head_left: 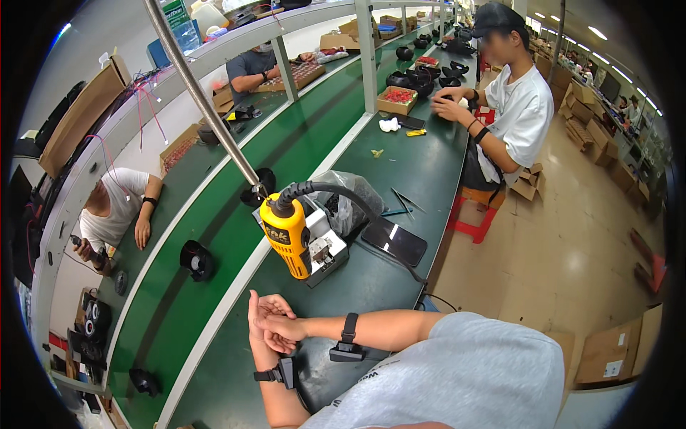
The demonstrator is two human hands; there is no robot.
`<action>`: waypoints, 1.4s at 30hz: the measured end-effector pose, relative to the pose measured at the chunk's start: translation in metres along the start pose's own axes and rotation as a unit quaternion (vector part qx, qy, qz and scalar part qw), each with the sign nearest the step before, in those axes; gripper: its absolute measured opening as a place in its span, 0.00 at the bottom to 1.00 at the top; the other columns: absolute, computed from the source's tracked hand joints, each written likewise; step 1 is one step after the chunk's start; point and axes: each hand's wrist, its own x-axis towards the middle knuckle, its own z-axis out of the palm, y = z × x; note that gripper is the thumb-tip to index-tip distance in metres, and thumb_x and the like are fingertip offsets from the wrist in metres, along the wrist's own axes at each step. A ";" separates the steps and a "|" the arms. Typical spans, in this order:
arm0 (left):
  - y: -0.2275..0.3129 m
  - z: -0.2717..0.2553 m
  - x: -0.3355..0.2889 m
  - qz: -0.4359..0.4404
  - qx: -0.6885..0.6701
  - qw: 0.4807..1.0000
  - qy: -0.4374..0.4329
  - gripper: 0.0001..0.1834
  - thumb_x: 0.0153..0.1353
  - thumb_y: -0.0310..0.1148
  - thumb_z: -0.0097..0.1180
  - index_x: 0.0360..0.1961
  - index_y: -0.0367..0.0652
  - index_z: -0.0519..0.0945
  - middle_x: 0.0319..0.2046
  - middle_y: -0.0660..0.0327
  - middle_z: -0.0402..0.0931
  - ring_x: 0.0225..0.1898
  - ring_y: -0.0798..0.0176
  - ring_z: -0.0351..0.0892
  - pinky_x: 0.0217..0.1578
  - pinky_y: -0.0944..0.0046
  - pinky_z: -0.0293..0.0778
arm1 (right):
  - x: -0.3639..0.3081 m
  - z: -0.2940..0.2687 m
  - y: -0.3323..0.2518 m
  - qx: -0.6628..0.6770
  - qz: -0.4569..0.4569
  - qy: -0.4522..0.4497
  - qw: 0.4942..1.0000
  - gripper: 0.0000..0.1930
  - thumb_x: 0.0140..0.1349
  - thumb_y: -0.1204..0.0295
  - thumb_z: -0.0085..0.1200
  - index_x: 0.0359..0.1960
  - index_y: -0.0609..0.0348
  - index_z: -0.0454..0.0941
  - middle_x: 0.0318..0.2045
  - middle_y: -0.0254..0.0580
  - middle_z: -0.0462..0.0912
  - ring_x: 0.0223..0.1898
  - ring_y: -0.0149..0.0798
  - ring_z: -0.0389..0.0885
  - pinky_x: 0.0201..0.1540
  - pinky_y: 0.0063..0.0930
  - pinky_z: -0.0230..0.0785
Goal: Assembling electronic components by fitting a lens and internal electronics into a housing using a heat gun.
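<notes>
My left hand (266, 306) is palm up over the green bench, its thumb stretched out and its fingers loosely bent and apart. Across its wrist and palm rests my right hand (284, 328), fingers relaxed; neither holds an object. Just beyond them a yellow corded power tool (287, 239) hangs, its lower end hidden. Behind it stands a small black-and-white box with a metal mechanism (327, 250). A clear plastic bag of small dark parts (350, 196) leans beside that box. To the right lies a black smartphone (394, 242).
A green conveyor (232, 232) runs along the left, carrying black rounded housings (196, 260). Pointed hand tools (404, 202) lie beyond the phone. Farther along, a co-worker (511, 100) handles a part near a box of red pieces (397, 100). Another person (121, 207) sits across the belt.
</notes>
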 end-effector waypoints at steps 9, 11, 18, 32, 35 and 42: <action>-0.011 -0.002 0.009 0.005 0.039 0.987 0.154 0.51 0.68 0.78 0.26 0.15 0.39 0.73 0.14 0.53 0.73 0.19 0.55 0.75 0.25 0.61 0.74 | 0.006 0.013 -0.003 -0.051 -0.016 0.188 0.981 0.52 0.76 0.32 0.22 0.08 0.66 0.76 0.08 0.45 0.76 0.07 0.35 0.74 0.09 0.23 0.64; -0.023 -0.024 0.009 0.029 0.031 0.993 0.114 0.49 0.69 0.78 0.28 0.17 0.40 0.72 0.15 0.55 0.72 0.19 0.57 0.73 0.26 0.61 0.75 | 0.008 0.013 -0.003 -0.054 -0.024 0.162 0.985 0.53 0.75 0.32 0.22 0.09 0.67 0.76 0.09 0.47 0.76 0.06 0.36 0.74 0.09 0.24 0.65; 0.014 0.039 0.008 0.073 -0.051 0.978 0.188 0.47 0.70 0.74 0.32 0.24 0.37 0.75 0.23 0.51 0.79 0.24 0.52 0.78 0.32 0.55 0.79 | 0.013 -0.014 0.016 0.121 -0.045 0.134 0.983 0.51 0.71 0.27 0.27 0.15 0.65 0.79 0.14 0.48 0.81 0.09 0.36 0.76 0.11 0.22 0.66; 0.007 0.027 0.013 0.089 -0.083 0.974 0.192 0.43 0.69 0.72 0.41 0.22 0.37 0.74 0.25 0.48 0.78 0.28 0.50 0.79 0.34 0.53 0.78 | 0.040 -0.004 0.002 0.158 -0.021 0.359 0.920 0.43 0.68 0.25 0.34 0.07 0.48 0.56 0.05 0.37 0.63 0.02 0.38 0.66 0.04 0.28 0.56; 0.007 0.031 0.010 0.109 -0.084 0.971 0.195 0.42 0.69 0.71 0.43 0.21 0.38 0.73 0.24 0.49 0.77 0.28 0.51 0.78 0.33 0.52 0.78 | 0.046 -0.005 0.005 0.093 -0.019 0.364 0.927 0.43 0.72 0.29 0.31 0.08 0.52 0.60 0.05 0.39 0.65 0.03 0.39 0.69 0.04 0.29 0.57; 0.008 0.011 0.012 0.136 -0.172 0.967 0.131 0.40 0.69 0.70 0.44 0.21 0.39 0.74 0.23 0.52 0.78 0.28 0.51 0.78 0.36 0.54 0.78 | 0.026 0.026 -0.012 -0.128 -0.051 0.412 0.901 0.34 0.77 0.47 0.43 0.26 0.68 0.81 0.17 0.52 0.82 0.13 0.46 0.81 0.15 0.37 0.73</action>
